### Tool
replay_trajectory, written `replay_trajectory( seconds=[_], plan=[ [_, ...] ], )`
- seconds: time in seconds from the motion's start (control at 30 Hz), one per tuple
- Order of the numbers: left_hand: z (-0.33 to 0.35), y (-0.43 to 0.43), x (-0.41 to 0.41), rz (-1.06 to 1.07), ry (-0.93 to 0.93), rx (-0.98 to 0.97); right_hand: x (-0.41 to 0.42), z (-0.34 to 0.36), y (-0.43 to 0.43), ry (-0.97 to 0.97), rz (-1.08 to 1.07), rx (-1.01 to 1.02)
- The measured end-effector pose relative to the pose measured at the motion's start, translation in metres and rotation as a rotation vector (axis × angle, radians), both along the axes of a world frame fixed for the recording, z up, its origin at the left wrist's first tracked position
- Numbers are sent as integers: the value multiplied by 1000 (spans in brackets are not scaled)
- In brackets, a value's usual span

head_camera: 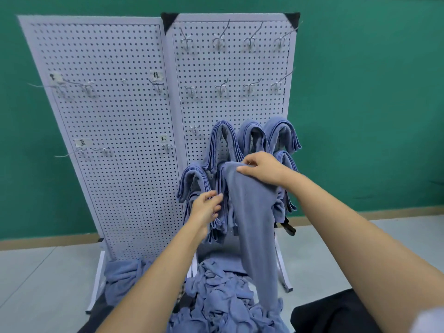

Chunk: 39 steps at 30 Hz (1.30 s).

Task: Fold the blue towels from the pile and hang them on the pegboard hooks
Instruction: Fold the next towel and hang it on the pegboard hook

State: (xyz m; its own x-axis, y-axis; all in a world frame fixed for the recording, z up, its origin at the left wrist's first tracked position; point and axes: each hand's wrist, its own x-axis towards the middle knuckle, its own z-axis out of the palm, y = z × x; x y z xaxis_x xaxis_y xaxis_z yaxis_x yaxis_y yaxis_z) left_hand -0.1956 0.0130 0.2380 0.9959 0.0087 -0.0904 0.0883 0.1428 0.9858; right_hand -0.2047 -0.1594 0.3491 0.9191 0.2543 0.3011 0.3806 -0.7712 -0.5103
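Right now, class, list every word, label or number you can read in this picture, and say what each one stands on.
On the left pegboard, upper-right label: one handwritten character, perhaps "绿".
Same board, lower-right label: one handwritten character, perhaps "红".
Same board, upper-left label: too blurred to read.
Same board, lower-left label: too blurred to read.
No text shows on the towels or the right pegboard.

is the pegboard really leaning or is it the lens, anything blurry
Head view: likely the lens, its wide angle splays the pegboard and curves the baseboard; light even, no glare; the right hand, left hand, held towel and hung towels look sharp; bottom-right corner blurs.
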Motion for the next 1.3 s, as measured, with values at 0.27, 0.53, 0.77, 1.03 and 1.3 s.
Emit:
replay_trajectory(
  seconds=[0.27, 0.53, 0.77, 1.03, 1.3],
  plan=[
    [-72, -19, -22, -151, 422, -236, -13, 58, -18, -82, -31, 253],
    [-84, 15, -5, -179, 519, -561, 9, 8, -88, -31, -234, 625],
    [-28, 89, 15, -93, 321, -426, 18, -94, -108, 488, -351, 1018],
    [-14, 134, 25, -59, 288, -310, 39, -147, -84, 705, -143, 1177],
    [-42, 168, 34, -166, 256, 130, 36, -154, -90, 689, -82, 957]
  ],
)
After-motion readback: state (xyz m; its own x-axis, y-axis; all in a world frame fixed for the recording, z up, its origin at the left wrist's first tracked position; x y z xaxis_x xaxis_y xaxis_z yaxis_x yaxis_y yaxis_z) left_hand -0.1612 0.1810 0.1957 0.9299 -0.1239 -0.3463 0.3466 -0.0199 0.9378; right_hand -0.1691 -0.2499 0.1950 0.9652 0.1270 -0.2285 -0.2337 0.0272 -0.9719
